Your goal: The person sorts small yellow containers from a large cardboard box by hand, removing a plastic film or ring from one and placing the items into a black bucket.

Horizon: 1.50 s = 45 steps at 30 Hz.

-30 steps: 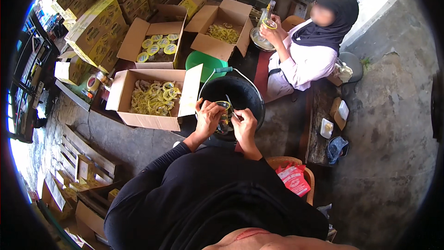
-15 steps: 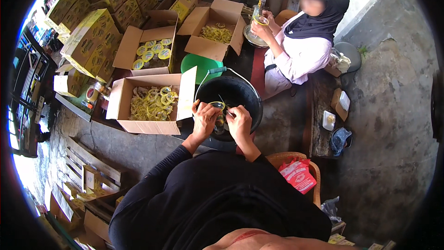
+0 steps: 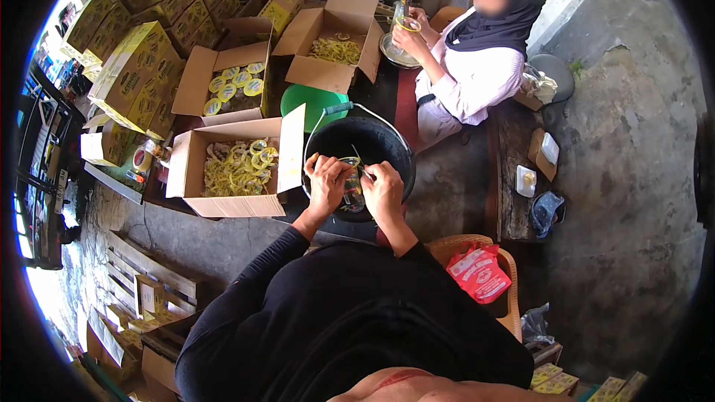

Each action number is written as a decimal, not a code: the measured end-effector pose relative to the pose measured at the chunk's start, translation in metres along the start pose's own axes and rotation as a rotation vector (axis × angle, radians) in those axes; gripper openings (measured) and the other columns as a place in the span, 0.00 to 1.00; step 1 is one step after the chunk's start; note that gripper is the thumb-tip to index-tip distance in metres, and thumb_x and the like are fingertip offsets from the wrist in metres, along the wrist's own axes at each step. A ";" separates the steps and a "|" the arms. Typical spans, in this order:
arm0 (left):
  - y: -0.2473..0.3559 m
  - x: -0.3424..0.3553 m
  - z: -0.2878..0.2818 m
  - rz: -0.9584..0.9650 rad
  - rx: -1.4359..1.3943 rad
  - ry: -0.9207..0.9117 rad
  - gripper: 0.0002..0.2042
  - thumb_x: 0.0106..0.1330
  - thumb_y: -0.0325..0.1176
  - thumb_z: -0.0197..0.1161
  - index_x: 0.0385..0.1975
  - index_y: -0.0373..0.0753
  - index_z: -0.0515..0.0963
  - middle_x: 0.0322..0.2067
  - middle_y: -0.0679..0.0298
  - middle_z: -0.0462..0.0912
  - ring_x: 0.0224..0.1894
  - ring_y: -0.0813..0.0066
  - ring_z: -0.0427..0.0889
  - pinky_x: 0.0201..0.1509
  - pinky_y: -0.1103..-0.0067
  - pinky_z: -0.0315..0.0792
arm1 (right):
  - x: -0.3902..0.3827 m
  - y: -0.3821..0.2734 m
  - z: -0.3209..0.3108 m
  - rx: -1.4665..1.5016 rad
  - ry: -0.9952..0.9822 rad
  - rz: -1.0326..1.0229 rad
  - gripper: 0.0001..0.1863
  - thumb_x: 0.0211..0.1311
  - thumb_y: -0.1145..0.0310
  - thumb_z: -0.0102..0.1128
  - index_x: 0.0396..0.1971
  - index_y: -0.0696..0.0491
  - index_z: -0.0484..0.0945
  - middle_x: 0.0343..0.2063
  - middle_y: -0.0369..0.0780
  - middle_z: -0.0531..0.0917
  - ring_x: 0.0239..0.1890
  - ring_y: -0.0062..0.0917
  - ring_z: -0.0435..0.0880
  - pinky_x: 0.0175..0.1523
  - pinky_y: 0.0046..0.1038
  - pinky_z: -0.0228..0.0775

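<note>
Over a black bucket (image 3: 396,164) with a raised wire handle, my left hand (image 3: 328,179) grips a clear plastic cup (image 3: 351,187) that has a yellow rim and dark contents. My right hand (image 3: 382,192) pinches a thin metal blade (image 3: 357,155) at the right side of that cup's rim. Just left of the bucket stands an open cardboard box (image 3: 186,171) heaped with yellow rings and clear plastic scraps (image 3: 238,164). A green basin (image 3: 313,94) sits behind the bucket.
A co-worker (image 3: 477,82) at back right holds a yellow-rimmed cup (image 3: 408,24). Behind are boxes of lidded cups (image 3: 232,88) and yellow strips (image 3: 334,50), with stacked cartons (image 3: 130,74) at left. A wicker chair with a red bag (image 3: 477,274) is at lower right, a pallet (image 3: 149,264) lower left.
The surroundings have shifted slightly leftward in the picture. Both my hands remain on the cup and blade over the bucket, with the fingers slightly moved.
</note>
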<state>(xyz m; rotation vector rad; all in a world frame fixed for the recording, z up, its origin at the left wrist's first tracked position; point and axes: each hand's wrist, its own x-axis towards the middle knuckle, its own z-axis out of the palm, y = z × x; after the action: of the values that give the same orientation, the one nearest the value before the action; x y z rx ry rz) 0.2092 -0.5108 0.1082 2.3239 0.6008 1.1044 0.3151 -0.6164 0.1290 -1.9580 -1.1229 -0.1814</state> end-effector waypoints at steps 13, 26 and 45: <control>-0.026 0.018 -0.021 -0.606 -0.865 0.128 0.11 0.71 0.37 0.62 0.33 0.34 0.81 0.27 0.70 0.80 0.31 0.85 0.74 0.40 0.84 0.69 | -0.013 0.040 -0.013 0.313 -0.027 0.259 0.06 0.53 0.76 0.68 0.31 0.59 0.83 0.29 0.46 0.84 0.31 0.36 0.85 0.37 0.32 0.74; -0.028 0.020 -0.010 -0.769 -1.054 0.110 0.09 0.74 0.35 0.58 0.43 0.35 0.77 0.26 0.70 0.79 0.28 0.85 0.74 0.33 0.86 0.65 | -0.018 -0.013 -0.021 0.433 -0.038 0.168 0.06 0.58 0.77 0.67 0.34 0.60 0.80 0.26 0.42 0.80 0.25 0.25 0.81 0.32 0.26 0.71; -0.025 0.009 -0.019 -0.446 -0.639 -0.244 0.23 0.65 0.37 0.69 0.55 0.32 0.71 0.49 0.58 0.77 0.52 0.72 0.77 0.58 0.73 0.72 | -0.010 0.007 -0.051 0.104 0.033 -0.026 0.09 0.52 0.76 0.67 0.34 0.54 0.79 0.27 0.41 0.78 0.33 0.40 0.79 0.39 0.39 0.69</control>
<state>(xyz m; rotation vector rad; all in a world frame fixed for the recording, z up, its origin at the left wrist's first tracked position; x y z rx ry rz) 0.1943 -0.4818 0.1091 1.6324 0.5362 0.6598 0.3281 -0.6614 0.1518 -1.8432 -1.1145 -0.1654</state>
